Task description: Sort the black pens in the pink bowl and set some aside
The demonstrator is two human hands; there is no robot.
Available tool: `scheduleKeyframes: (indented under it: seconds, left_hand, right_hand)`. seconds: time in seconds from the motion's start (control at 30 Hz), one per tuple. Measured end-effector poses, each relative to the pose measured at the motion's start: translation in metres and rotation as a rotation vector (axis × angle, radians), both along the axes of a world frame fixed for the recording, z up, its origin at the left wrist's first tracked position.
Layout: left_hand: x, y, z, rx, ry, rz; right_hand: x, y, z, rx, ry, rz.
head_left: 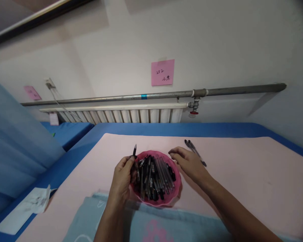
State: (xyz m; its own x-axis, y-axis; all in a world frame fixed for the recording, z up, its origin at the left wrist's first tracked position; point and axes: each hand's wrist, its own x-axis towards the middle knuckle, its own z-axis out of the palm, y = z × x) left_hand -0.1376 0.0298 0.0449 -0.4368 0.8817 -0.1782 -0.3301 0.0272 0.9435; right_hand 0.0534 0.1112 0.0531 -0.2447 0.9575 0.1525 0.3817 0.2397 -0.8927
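My left hand [123, 173] is closed around a pen [134, 150], whose pointed tip sticks up above the fingers. Beside it stands a pink basket [177, 193] with a wavy rim, filled with black pen parts [147, 174] and clear pen barrels [164, 173]. Over the basket's upper right rim is my right hand [188, 163], its fingers bent and drawn together; anything small between the fingertips cannot be made out. Behind that hand, two or so capped pens [195, 151] lie on the pink table cover [242, 174].
A light blue cloth [187, 225] lies along the near edge. White paper or packaging [27, 208] rests at the left on the blue surface. Past the table are a radiator [141, 116], a pipe with a red valve [194, 113], and a blue curtain [20, 141] at left.
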Motion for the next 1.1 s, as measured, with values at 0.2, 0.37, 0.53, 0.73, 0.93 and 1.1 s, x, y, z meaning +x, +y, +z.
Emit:
scheduleKeyframes:
  seconds: [0.2, 0.37, 0.53, 0.73, 0.93, 1.1]
  left_hand:
    - [-0.002, 0.0, 0.002, 0.002, 0.018, 0.005]
    - [0.0, -0.001, 0.002, -0.001, 0.026, 0.01]
    - [0.001, 0.0, 0.0, 0.012, 0.037, 0.021]
    - [-0.005, 0.001, 0.002, 0.025, 0.058, 0.064]
    - [-0.019, 0.0, 0.001, -0.026, 0.097, 0.078]
    - [-0.019, 0.0, -0.007, -0.157, 0.543, 0.019]
  right_hand:
    - [-0.003, -0.002, -0.003, 0.061, -0.06, 0.038]
    - [-0.007, -0.006, -0.003, 0.113, -0.104, 0.09]
    - [-0.01, -0.009, -0.004, 0.139, -0.111, 0.112]
    - [-0.01, -0.006, -0.007, 0.155, -0.123, 0.117]
    - [-0.009, -0.006, -0.007, 0.144, -0.132, 0.116]
    - [-0.008, -0.006, -0.009, 0.16, -0.146, 0.114]
